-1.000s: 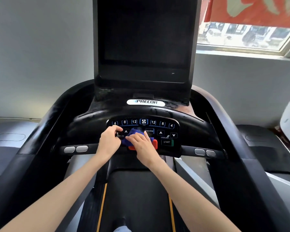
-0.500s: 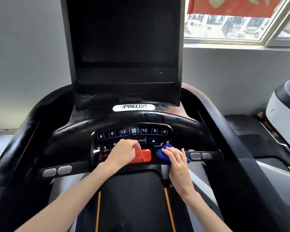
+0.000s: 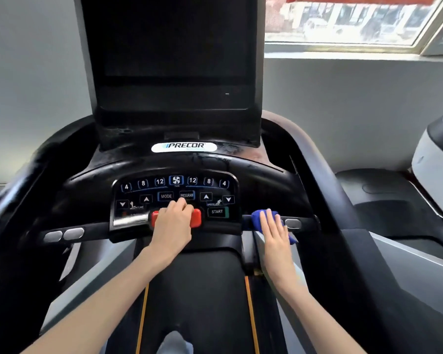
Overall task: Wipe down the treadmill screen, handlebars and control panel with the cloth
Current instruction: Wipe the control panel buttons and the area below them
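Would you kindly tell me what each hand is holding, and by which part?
The left hand grips the red bar at its middle, fingers curled over it. The right hand holds nothing; straight fingers press the blue cloth onto the handlebar.

The screen (image 3: 174,47) stands behind the control panel (image 3: 175,190). My left hand (image 3: 173,222) curls over the stop bar (image 3: 197,217) at the panel's near edge; right of it, my right hand (image 3: 275,233) lies on the cloth (image 3: 259,217), draped over the handlebar (image 3: 306,222)

Blue cloth (image 3: 260,217) looking soft and fuzzy, black plastic panel (image 3: 175,189) shining glossy, red bar (image 3: 197,218) gleaming smooth, pads (image 3: 292,223) showing silvery metal.
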Demonstrator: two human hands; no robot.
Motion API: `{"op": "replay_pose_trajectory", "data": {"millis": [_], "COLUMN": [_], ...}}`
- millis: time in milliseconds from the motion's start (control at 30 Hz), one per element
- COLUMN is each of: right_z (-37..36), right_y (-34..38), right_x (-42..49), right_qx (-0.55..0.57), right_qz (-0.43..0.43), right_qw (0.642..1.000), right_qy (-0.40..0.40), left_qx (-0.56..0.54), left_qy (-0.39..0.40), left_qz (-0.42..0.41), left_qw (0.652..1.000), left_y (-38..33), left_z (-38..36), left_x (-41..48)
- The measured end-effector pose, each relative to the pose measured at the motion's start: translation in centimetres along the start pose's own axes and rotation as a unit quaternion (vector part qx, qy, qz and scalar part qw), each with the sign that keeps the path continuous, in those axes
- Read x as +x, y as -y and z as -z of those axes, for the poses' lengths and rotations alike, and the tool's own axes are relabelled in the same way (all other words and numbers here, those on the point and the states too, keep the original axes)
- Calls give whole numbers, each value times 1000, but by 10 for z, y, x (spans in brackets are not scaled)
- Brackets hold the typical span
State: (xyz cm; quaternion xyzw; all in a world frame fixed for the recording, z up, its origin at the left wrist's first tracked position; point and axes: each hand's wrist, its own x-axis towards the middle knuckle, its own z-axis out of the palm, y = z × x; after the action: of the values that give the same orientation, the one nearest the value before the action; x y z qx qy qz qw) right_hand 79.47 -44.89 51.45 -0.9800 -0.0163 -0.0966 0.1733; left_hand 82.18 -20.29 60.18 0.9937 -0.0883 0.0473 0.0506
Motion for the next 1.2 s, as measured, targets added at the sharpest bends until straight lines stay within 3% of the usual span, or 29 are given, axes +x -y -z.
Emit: {"op": "replay_pose_trajectory", "data": {"millis": [167,267,367,600,700,767,867,967,1100,1200], "right_z": [0,-7,-11,9,5,-8,-20,-12,3,13], "right_y": [39,45,-2,-79,-62,-18,31,1,-68,-59], "right_x": [14,6,4,10,20,22,10,6,3,13], "right_qx": [119,114,45,51,62,87,99,68,76,100], "right_qz": [-61,-3,84,-136,-193,-152,-5,78,-99,-201], "right_qw": [991,993,995,989,979,983,995,994,991,973], "right_qy": [30,9,-5,-36,-33,-52,-23,-29,-51,-47], "left_qx": [74,107,121,141,136,145,153,151,148,136], "left_qy": [-4,-10,-11,30,31,38,38,35,39,39], "left_qz": [-3,-9,-6,23,27,26,18,15,15,21], "left_qw": [997,994,993,989,990,988,987,988,988,990], "left_y": [-3,-6,-7,-12,-14,-14,-15,-13,-13,-14], "left_z": [-8,-6,-5,-3,-4,-5,-4,-2,-4,-3], "left_x": [-6,-5,2,14,13,13,15,15,14,15]}}
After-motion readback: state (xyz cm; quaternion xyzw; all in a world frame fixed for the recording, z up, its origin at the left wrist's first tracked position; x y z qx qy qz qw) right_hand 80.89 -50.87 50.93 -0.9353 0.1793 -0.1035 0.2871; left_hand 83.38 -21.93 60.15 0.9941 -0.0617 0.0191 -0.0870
